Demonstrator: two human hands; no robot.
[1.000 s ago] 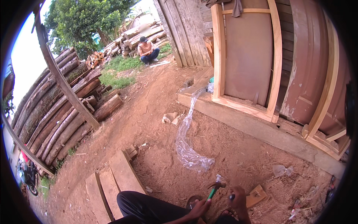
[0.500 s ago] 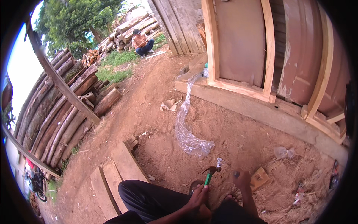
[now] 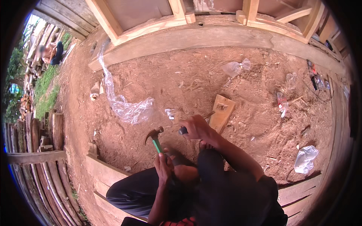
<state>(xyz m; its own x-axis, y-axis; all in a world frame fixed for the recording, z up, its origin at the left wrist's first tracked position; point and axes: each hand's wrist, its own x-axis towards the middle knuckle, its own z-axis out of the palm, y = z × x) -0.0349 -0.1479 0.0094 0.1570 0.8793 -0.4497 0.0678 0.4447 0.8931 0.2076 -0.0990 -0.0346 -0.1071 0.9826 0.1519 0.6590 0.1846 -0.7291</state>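
Note:
My left hand is wrapped round the green handle of a claw hammer, its metal head raised above my bent left leg. Closed in a fist, my right hand grips a chisel; the dark butt of the chisel sticks out toward the hammer. A thin shaft shows on the fist's other side, pointing at a short wooden block on the ground. That block has a rough chipped hollow near its far end. Whether the tip touches the wood I cannot tell.
Crumpled clear plastic sheeting lies ahead on the left, with plastic bags farther off and at right. Wooden frames stand along a concrete ledge. Planks lie beside my left leg. Someone sits near stacked logs.
My view has swung right and downward, bringing more of the ground at right into sight. Both hands still hold their tools; the right fist now points its tool toward the block.

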